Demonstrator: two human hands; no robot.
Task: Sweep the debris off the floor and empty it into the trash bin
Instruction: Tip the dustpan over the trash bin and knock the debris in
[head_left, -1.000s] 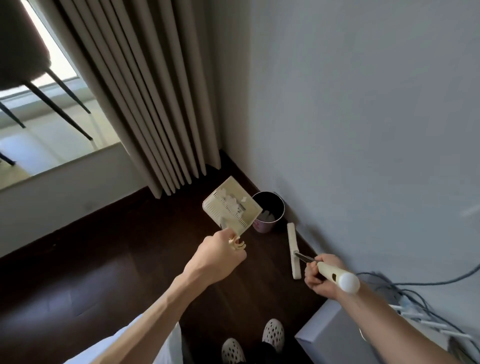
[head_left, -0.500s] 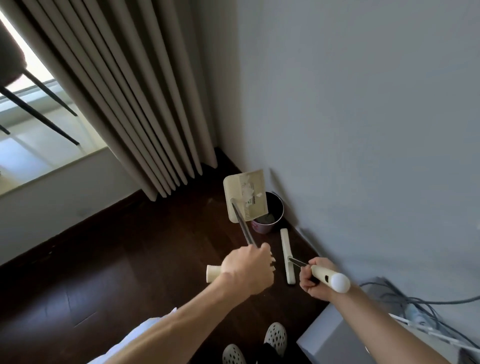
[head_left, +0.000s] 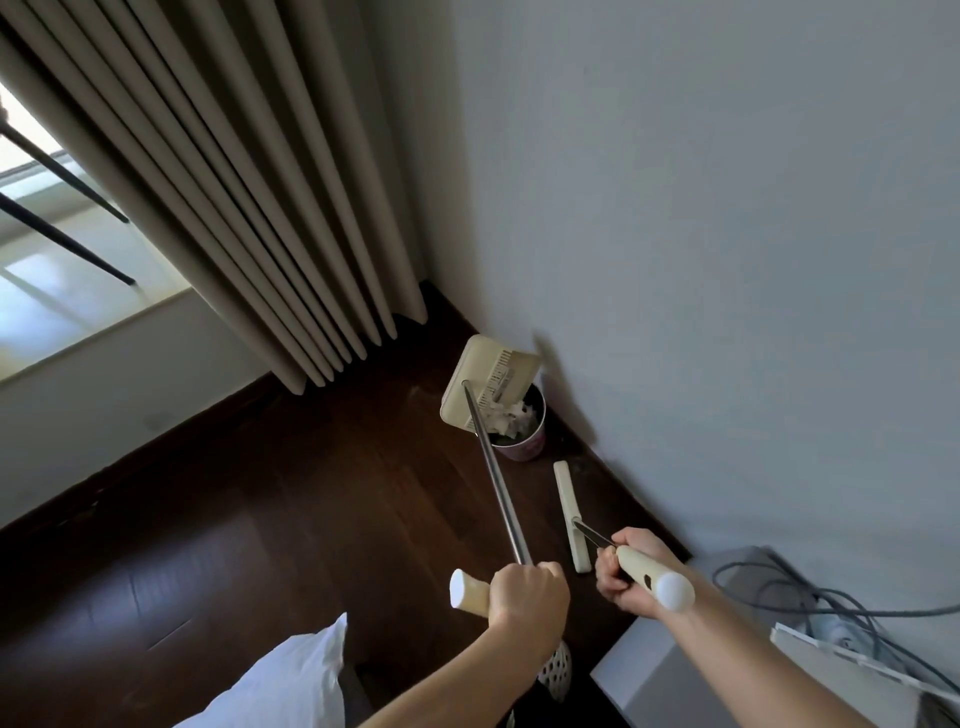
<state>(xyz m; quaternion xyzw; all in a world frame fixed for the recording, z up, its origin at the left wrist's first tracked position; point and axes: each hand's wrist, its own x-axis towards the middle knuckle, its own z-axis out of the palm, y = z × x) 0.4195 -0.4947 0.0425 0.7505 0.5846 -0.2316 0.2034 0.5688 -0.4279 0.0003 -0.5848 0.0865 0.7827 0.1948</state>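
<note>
My left hand grips the cream handle end of the long-handled dustpan. The cream dustpan is tipped over the small pink trash bin in the corner by the wall. White paper debris slides from its lip into the bin. My right hand grips the cream handle of the broom, whose flat cream head rests on the dark wooden floor just right of the bin.
Beige curtains hang to the floor behind the bin, beside a window with black chair legs. A grey box with tangled cables sits at lower right. My shoe shows below my hands.
The dustpan has swung out on its long handle and tilted over the bin, spilling debris into it. My left hand slid back to the handle's end. The broom barely moved.
</note>
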